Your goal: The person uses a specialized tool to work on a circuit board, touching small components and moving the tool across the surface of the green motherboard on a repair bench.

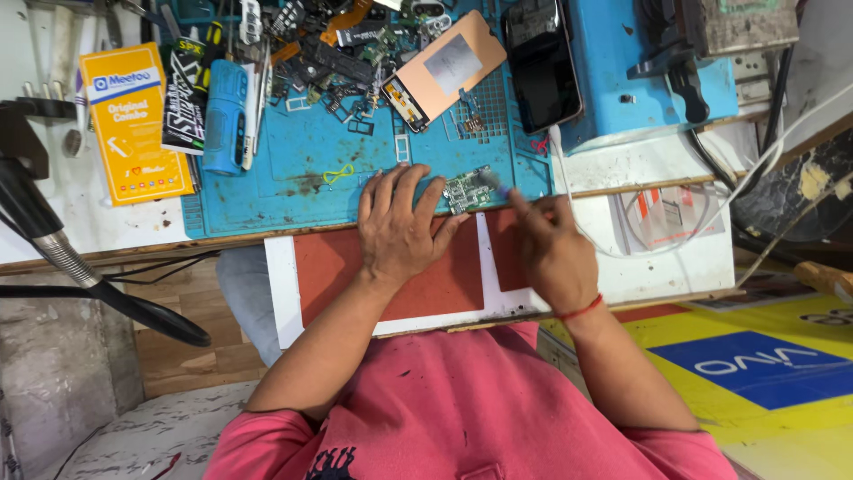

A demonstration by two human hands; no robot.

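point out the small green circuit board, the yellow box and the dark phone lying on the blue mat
small green circuit board (466, 189), head view, centre of the board
yellow box (133, 133), head view, middle of its front
dark phone (542, 67), head view, middle of its screen

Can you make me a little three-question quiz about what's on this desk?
1. True or false: the left hand presses on the circuit board.
2. What does the right hand hold? A) a thin tool B) a cup C) a hammer
3. What colour is the mat under the board?

Key:
1. True. Its fingers hold the board down.
2. A. The tool's tip touches the board.
3. Blue.
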